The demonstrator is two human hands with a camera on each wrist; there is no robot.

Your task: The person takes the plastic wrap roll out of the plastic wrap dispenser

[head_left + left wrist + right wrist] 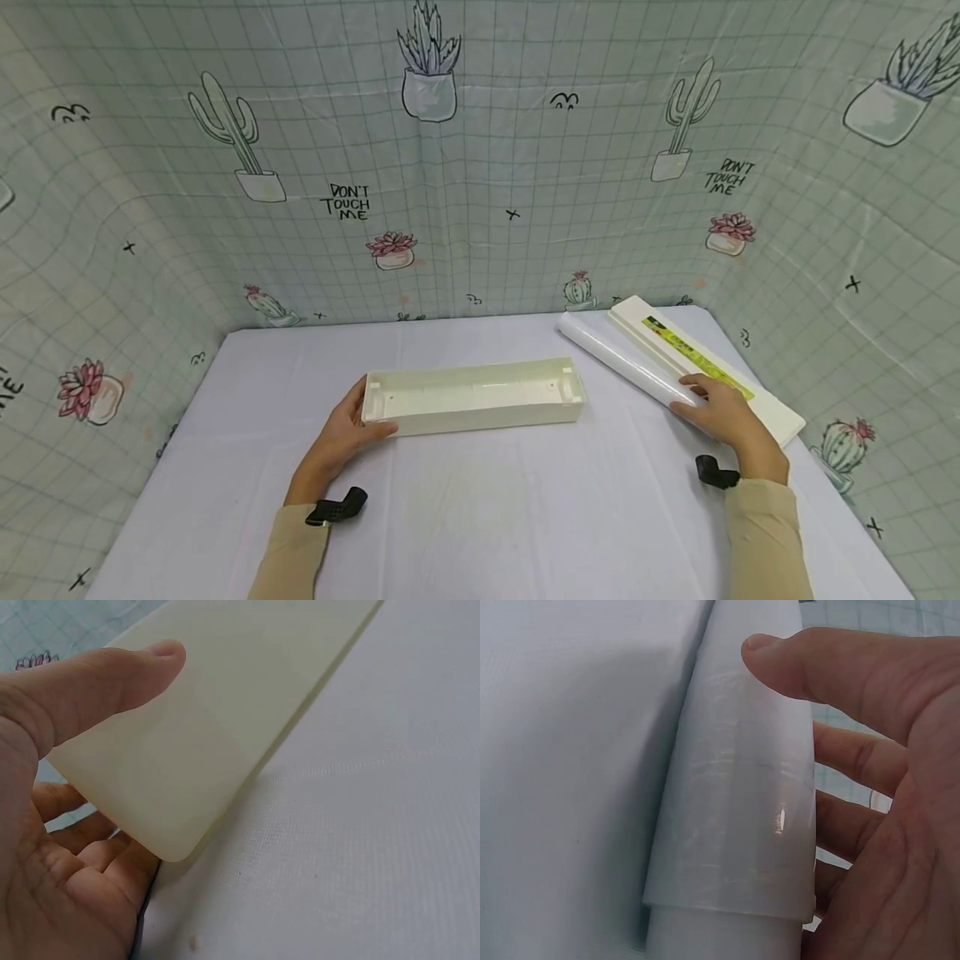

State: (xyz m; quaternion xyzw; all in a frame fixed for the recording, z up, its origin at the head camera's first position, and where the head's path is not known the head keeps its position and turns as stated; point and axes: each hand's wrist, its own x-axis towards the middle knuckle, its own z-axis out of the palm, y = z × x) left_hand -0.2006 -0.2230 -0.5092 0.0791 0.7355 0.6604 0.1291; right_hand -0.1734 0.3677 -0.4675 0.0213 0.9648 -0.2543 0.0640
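Note:
A long, open cream plastic box [480,421] sits at the middle of the table, its hollow side up. My left hand [341,433] holds its left end, thumb on the front wall and fingers around the end. In the left wrist view the thumb lies flat along the smooth outer wall [225,697]. On the right, my right hand [722,410] grips the near part of a roll of cling film [618,354]. Seen from the right wrist, the thumb lies over the glossy film [735,787], with fingers behind it and a bare core end [724,937] protruding below.
A long cream lid [776,412] with a yellow-green label [693,354] lies right of the roll, slanting along the table's right side. White cloth [480,517] covers the table. Patterned fabric [480,167] hangs behind and at both sides.

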